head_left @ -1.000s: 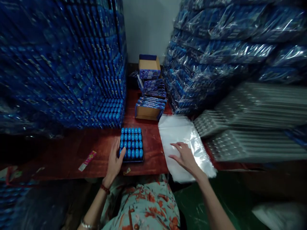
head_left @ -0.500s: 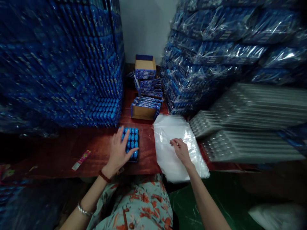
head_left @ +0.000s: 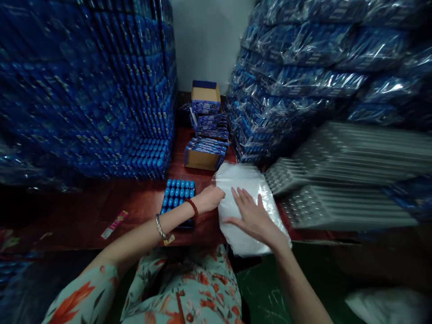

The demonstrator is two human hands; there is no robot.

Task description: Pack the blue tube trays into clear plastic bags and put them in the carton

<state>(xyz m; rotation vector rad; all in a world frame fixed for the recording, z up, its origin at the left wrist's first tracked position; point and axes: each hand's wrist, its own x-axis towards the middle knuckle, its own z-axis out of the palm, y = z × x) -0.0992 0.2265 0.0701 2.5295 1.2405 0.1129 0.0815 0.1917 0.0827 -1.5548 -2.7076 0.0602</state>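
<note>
A stack of clear plastic bags [head_left: 232,240] lies flat on the table in front of me, its near end hanging past the edge. My left hand [head_left: 211,199] reaches across to the stack's left edge, fingers pinched on a bag there; the fingertips are partly hidden. On top of the bags rests my right hand [head_left: 251,217], palm down, fingers spread. Under my left forearm sits a tray of shiny blue egg-shaped pieces [head_left: 177,192] in rows, partly covered by the arm.
Tall stacks of blue packs [head_left: 135,90] rise at the left, and plastic-wrapped blue packs [head_left: 286,81] at the right. Open cardboard boxes [head_left: 202,159] with folded cards stand at the back. Grey moulded trays [head_left: 351,207] lie at right. A pink strip [head_left: 114,224] lies on the red table [head_left: 141,198].
My left hand has left the blue tray and moved right to the bags' edge, closing there. My right hand has gone from a pinch to lying spread on the bags.
</note>
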